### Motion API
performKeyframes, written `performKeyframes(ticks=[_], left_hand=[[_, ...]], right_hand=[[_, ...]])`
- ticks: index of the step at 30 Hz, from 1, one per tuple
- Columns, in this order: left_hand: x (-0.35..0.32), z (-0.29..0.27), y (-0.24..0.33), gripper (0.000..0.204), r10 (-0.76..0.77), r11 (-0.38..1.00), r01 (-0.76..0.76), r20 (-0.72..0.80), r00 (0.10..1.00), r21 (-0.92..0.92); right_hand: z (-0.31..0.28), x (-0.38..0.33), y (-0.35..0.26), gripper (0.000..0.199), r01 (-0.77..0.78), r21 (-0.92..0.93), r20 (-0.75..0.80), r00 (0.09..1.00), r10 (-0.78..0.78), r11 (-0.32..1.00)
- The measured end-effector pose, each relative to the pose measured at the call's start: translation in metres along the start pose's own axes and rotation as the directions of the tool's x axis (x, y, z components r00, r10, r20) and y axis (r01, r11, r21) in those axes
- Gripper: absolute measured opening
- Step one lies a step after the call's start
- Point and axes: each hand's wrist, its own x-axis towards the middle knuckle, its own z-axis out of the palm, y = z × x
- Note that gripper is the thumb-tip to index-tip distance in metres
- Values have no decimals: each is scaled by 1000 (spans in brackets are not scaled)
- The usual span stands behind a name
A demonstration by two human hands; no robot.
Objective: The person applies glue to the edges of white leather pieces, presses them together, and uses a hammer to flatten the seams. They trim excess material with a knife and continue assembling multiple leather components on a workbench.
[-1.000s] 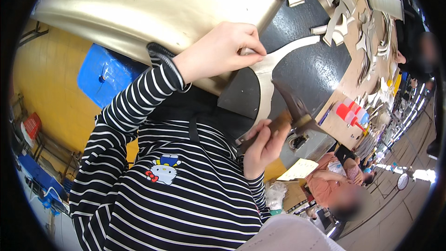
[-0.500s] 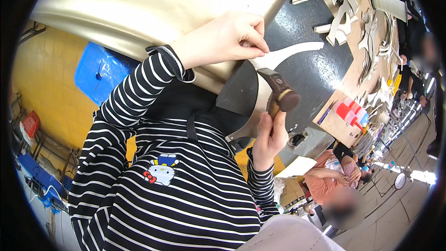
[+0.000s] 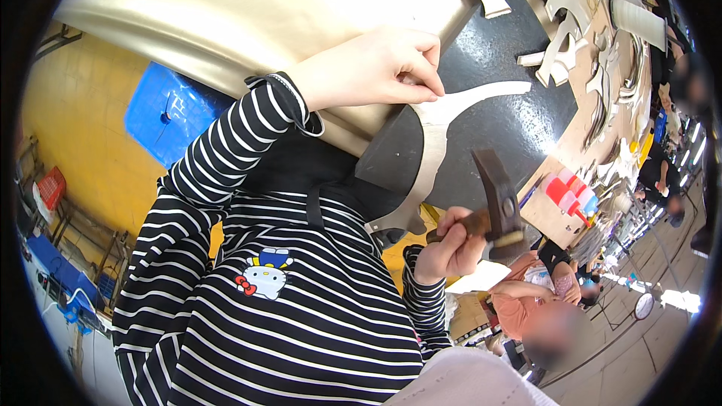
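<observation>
Here your dark work slab (image 3: pixel 519 116) carries the curved pale strip (image 3: pixel 436 143); your left hand (image 3: pixel 376 68) pinches its upper bend against the slab, while your right hand (image 3: pixel 450 244) stays clenched around the hammer (image 3: pixel 498 203), raised just beside the strip

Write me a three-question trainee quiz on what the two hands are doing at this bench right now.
1. True or false: the right hand grips a hammer.
2. The left hand presses on: A) a curved pale cut piece, B) a blue crate, C) a red bottle.
3. What surface lies under the piece?

Key: 1 true. 2 A. 3 The dark stone slab.
</observation>
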Motion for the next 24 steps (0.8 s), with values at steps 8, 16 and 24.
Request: performKeyframes(ticks=[8, 16, 24], left_hand=[[1, 1, -2, 14, 39, 999, -39, -6, 999, 18], [1, 0, -1, 13, 11, 1000, -11, 0, 1000, -9], [2, -1, -2, 14, 27, 1000, -27, -2, 1000, -7]], right_hand=[[0, -10, -2, 26, 3, -253, 180, 983, 44, 968], [5, -17, -7, 16, -114, -272, 183, 969, 167, 956], [7, -7, -11, 26, -196, -297, 225, 937, 268, 934]])
